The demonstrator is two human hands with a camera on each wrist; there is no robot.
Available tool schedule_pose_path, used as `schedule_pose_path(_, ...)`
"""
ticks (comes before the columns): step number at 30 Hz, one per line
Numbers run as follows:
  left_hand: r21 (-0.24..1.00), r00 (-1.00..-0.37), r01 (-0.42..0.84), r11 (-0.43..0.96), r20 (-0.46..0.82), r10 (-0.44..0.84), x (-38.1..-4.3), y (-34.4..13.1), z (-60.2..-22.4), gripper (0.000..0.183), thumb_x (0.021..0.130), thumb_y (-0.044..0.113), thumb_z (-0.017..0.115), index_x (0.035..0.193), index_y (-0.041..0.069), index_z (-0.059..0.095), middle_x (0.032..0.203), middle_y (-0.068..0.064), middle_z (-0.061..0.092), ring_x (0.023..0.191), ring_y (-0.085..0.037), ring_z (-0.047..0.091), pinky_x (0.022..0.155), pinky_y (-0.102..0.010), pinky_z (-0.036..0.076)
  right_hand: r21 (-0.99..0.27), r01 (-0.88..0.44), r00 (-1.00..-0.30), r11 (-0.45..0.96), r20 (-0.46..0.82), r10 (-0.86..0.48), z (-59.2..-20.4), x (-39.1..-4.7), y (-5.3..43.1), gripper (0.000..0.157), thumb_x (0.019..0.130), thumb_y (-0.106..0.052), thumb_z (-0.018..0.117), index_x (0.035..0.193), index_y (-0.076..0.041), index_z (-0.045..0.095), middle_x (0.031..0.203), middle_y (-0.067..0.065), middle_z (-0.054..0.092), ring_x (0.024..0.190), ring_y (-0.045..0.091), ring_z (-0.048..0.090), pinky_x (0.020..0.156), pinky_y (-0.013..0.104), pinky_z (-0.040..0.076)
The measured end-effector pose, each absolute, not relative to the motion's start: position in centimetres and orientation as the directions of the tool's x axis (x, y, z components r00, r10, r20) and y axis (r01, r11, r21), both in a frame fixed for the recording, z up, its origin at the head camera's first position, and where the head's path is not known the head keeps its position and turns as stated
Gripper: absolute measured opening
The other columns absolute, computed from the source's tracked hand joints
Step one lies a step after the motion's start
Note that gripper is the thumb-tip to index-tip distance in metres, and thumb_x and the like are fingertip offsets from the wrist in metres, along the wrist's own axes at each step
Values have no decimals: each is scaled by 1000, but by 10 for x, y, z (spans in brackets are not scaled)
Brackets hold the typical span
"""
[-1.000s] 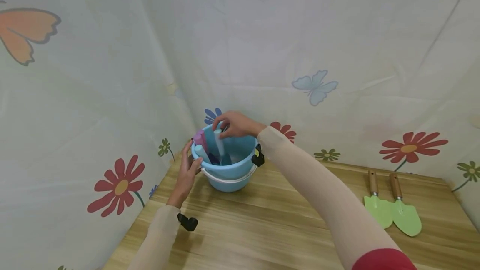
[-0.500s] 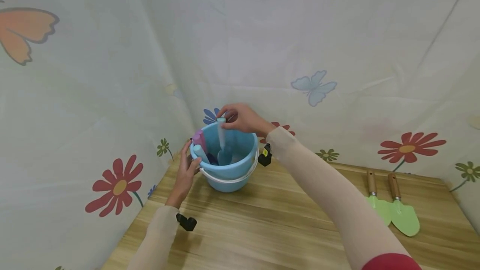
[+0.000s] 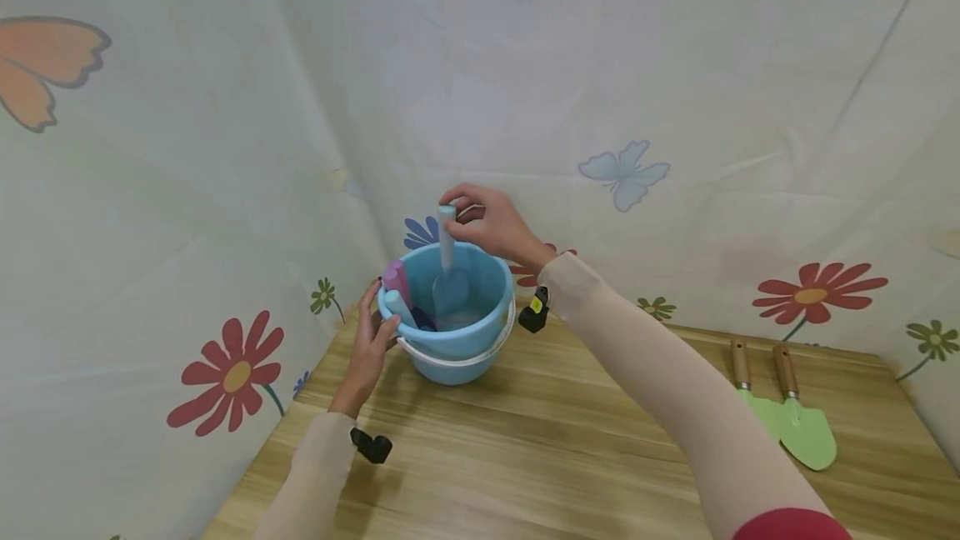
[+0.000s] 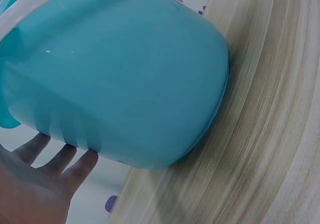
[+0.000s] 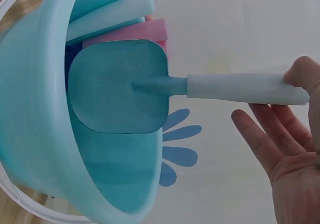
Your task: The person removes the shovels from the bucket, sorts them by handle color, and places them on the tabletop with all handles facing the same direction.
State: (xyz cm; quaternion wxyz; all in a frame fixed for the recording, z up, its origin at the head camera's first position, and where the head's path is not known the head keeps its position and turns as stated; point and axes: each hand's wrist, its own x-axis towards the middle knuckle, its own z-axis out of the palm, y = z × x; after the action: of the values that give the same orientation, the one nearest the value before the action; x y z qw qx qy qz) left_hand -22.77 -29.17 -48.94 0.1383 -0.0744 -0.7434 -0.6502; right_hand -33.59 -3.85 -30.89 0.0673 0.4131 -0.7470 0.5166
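Observation:
My right hand [image 3: 491, 223] pinches the pale handle end of a blue toy shovel [image 5: 120, 87], thumb on one side and fingers on the other. The shovel hangs upright, its blade at the mouth of a light blue bucket [image 4: 125, 74] with a white handle. My left hand [image 3: 369, 357] holds the bucket's left side, the thumb by the rim and the fingers against the outer wall. Inside the bucket, a light blue handle [image 5: 112, 17] and pink handles [image 5: 130, 33] lean on the left wall, with something dark blue low beside them.
The bucket stands on a wood-grain table [image 3: 525, 440] near its back left corner. Two green trowels [image 3: 808, 436] with wooden handles lie at the right, one partly behind my right sleeve. A flower-printed cloth [image 3: 480, 65] rises behind and at the left.
My right hand has risen, lifting the toy shovel from low inside the bucket until its handle stands above the rim. The left hand has stayed on the bucket.

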Motion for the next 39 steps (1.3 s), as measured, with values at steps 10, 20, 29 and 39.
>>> schedule_pose_path(10, 945, -949, 299, 129, 309, -61, -228, -293, -489, 67, 109, 31, 50, 164, 35, 12, 164, -16, 27, 145, -34, 36, 107, -65, 38, -697, -715, -642, 55, 622, -449, -298, -329, -36, 28, 95, -13, 74, 121, -12, 67, 108, 9, 71, 92, 20, 72, 84, 33, 60)
schedule_pose_path(20, 942, -945, 308, 136, 319, -68, -229, -294, -490, 69, 109, 31, 49, 166, 28, 9, 162, -19, 30, 142, -36, 40, 105, -67, 39, -676, -735, -634, 47, 662, -401, -287, -324, -22, 31, 94, -14, 77, 123, -10, 68, 105, 8, 70, 90, 20, 71, 77, 33, 61)
schedule_pose_path(29, 942, -946, 309, 127, 319, -63, -228, -293, -488, 69, 109, 30, 49, 165, 30, 10, 161, -18, 31, 141, -36, 42, 105, -66, 40, -712, -702, -667, 28, 643, -378, -286, -326, -6, 33, 93, -15, 78, 123, -6, 68, 105, 10, 71, 92, 25, 71, 74, 37, 62)
schedule_pose_path(39, 940, -946, 307, 147, 319, -64, -227, -293, -488, 68, 109, 31, 49, 165, 30, 10, 163, -16, 29, 145, -36, 37, 106, -65, 40, -692, -715, -674, 96, 647, -356, -283, -326, 9, 30, 93, -17, 78, 121, -11, 69, 102, 8, 71, 88, 21, 71, 82, 36, 60)
